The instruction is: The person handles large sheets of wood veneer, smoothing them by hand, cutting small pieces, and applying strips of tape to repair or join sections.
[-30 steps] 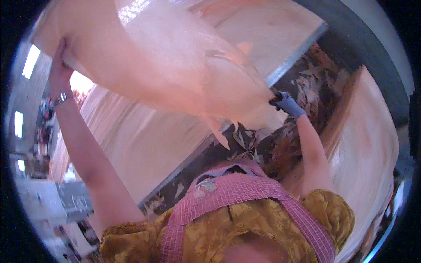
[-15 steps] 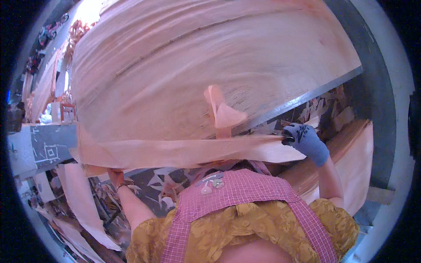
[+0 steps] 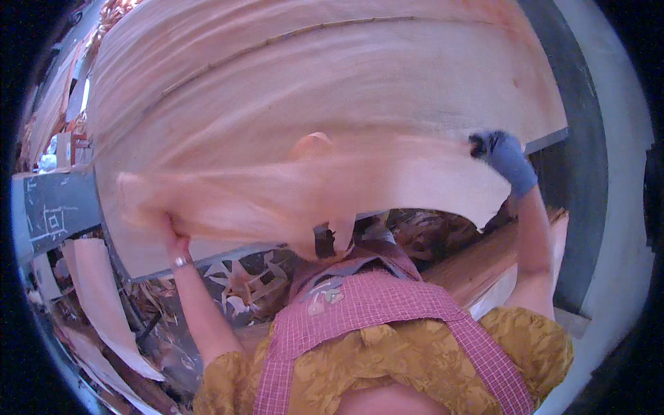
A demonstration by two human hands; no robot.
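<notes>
A pale wood veneer strip (image 3: 429,173), blurred in places, stretches between my two hands above the front of a large veneer sheet (image 3: 387,86). My bare left hand (image 3: 176,234) is closed on the strip's left part; the strip partly covers its fingers. In a blue-grey glove with dark fingertips, my right hand (image 3: 508,162) pinches the upper right edge. The strip's right end droops and has a ragged edge. Behind its middle, a small peach-coloured curled piece (image 3: 312,144) pokes up, mostly hidden. A long thin ridge or stick (image 3: 277,47) runs across the large sheet.
Veneer scraps (image 3: 252,280) litter the floor below the table edge. At the right leans a stack of brownish sheets (image 3: 477,266). Long offcuts (image 3: 107,304) stand at the left, beside a grey beam (image 3: 66,207) with chalk marks.
Both hands have lifted and moved the strip away from my body, over the large sheet. My right hand rose most. The small curled piece is now largely covered, and the view has shifted.
</notes>
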